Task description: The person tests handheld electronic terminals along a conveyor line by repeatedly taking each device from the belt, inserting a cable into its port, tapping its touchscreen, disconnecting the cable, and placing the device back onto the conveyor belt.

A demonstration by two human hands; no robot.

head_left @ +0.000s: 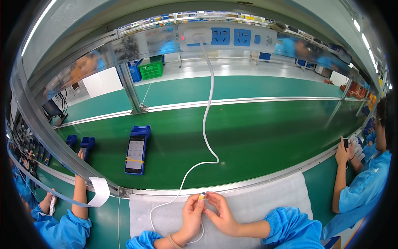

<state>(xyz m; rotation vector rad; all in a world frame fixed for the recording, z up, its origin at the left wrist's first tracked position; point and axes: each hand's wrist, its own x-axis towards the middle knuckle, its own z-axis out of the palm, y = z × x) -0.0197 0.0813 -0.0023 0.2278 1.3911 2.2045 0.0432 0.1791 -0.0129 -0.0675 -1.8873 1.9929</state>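
Note:
Over a pale foam mat [286, 195], my left hand [192, 216] is closed in a pinch on a small cable plug [202, 196] with a yellow band and a dark tip. My right hand [224, 216] meets it from the other side, thumb and fingertips closed against the plug's tip. From the plug a white cable [206, 120] loops round my left wrist and runs up across the green belt to a white adapter [198, 36] on the power strip. Beyond the mat, a blue handheld payment terminal [137, 149] lies screen up on the belt, a yellow band around it.
Overhead, a white power strip [265, 39] with blue sockets is fixed to a metal rail. A metal post [54, 133] bends down at left, bearing a white paper flap [99, 192]. Co-workers in blue sleeves sit at left [62, 228] and right [365, 182]; one reaches to another terminal [87, 143].

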